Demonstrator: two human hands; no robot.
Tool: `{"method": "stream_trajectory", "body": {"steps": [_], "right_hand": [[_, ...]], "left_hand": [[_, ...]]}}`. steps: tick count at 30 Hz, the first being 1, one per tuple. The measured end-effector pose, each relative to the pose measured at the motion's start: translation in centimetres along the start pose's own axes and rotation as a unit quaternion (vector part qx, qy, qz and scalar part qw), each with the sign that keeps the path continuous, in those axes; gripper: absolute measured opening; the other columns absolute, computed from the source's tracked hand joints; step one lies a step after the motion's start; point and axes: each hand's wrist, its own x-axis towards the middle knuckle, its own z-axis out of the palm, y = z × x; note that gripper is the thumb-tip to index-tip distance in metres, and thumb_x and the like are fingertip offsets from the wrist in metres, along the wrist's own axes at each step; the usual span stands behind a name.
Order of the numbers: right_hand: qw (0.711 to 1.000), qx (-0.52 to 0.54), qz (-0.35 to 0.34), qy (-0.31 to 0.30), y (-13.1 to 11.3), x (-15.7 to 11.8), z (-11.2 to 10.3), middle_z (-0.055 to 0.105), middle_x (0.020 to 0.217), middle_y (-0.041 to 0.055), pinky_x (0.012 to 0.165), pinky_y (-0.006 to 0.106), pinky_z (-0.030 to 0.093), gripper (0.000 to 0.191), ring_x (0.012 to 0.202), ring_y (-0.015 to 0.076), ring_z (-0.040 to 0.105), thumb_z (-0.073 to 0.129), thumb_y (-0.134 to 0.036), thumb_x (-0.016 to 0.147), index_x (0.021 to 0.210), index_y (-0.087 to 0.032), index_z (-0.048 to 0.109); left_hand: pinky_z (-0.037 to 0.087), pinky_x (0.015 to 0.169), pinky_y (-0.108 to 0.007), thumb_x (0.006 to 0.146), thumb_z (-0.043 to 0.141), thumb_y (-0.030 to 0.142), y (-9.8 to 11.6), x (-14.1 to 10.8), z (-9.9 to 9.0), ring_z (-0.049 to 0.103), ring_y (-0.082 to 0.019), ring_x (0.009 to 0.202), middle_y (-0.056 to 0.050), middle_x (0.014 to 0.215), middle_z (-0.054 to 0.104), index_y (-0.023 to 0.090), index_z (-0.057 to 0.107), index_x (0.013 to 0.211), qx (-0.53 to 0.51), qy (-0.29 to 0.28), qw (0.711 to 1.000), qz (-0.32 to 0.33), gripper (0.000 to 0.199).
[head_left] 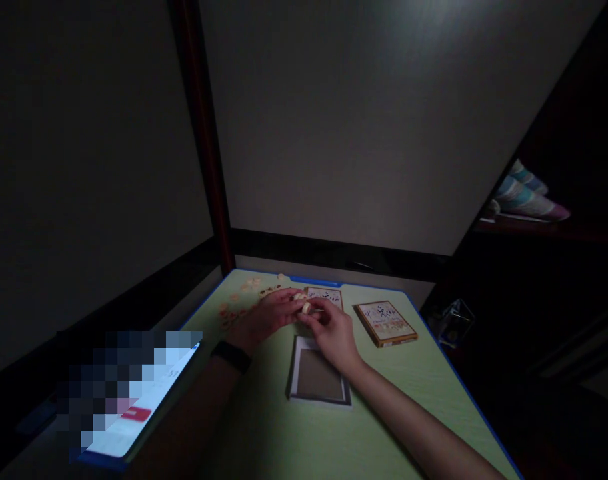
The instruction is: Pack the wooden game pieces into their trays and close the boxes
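And here are the two hands, close together over the middle of the table. The left hand [270, 317], black band [231, 357] at its wrist, has its fingers closed around a small pale disc [299, 296]; the right hand [333, 332] pinches a second disc [307, 308], thick, round and cream, just nearer. Whether the fingertips actually touch each other, the dim light won't say.

Right beneath, on the near side, lies a shallow open box [320, 375]: rectangular, pale-rimmed, with a flat, dull brown floor. The right hand and wrist cut across its far right corner. Just beyond the hands sits a flat printed panel [329, 295], its near part hidden behind the fingers. Over to the right, well apart from the discs, a closed flat box [385, 323] lies at a slant, with brown edges and dark brushed characters on a pale face.

Now to the far left, where loose discs [253, 283] lie scattered, some plain and some with dark or reddish faces; the left hand blocks part of that spread. All of this rests on a light green tabletop [384, 417], smooth, trimmed in blue.

Near left, a lit screen [157, 400] glows, partly pixelated. Farther out, smooth grey panels [334, 133] meet a dark reddish post [204, 133], and striped fabric [529, 197] sits on a shelf at right, above a crinkled, shiny bag [454, 321].
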Motion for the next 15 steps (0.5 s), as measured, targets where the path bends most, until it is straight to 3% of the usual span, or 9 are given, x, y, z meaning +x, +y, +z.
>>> {"method": "stream_trajectory", "body": {"steps": [5, 11, 15], "right_hand": [[1.0, 0.005, -0.02, 0.011, 0.6, -0.4, -0.8, 0.073, 0.084, 0.004, 0.071, 0.031, 0.055, 0.017, 0.073, 0.0189, 0.068, 0.069, -0.031, 0.083, 0.097, -0.021, 0.071], [0.999, 0.015, -0.031, -0.019, 0.3, -0.5, -2.0, 0.074, 0.086, 0.0042, 0.069, 0.03, 0.057, 0.015, 0.073, 0.0178, 0.07, 0.065, -0.029, 0.084, 0.097, -0.021, 0.068], [0.998, 0.052, -0.002, -0.028, 0.6, -0.4, -2.0, 0.075, 0.084, 0.0038, 0.07, 0.03, 0.058, 0.017, 0.073, 0.0184, 0.071, 0.064, -0.031, 0.083, 0.097, -0.021, 0.064]], "left_hand": [[0.05, 0.092, -0.029, 0.071, 0.081, 0.039, -1.3, -0.1, -0.2, 0.063, -0.019, 0.104, -0.008, 0.107, 0.068, 0.015, 0.066, 0.101, -0.019, 0.002, 1.0, 0.015, 0.04], [0.046, 0.104, -0.032, 0.074, 0.079, 0.033, -1.7, -0.4, -0.2, 0.063, -0.018, 0.105, -0.006, 0.102, 0.07, 0.015, 0.068, 0.097, -0.052, -0.005, 0.998, 0.02, 0.031], [0.048, 0.097, -0.029, 0.074, 0.079, 0.031, -1.8, -0.6, -0.4, 0.063, -0.017, 0.101, -0.006, 0.1, 0.07, 0.014, 0.07, 0.096, -0.057, 0.003, 0.998, 0.002, 0.029]]}}
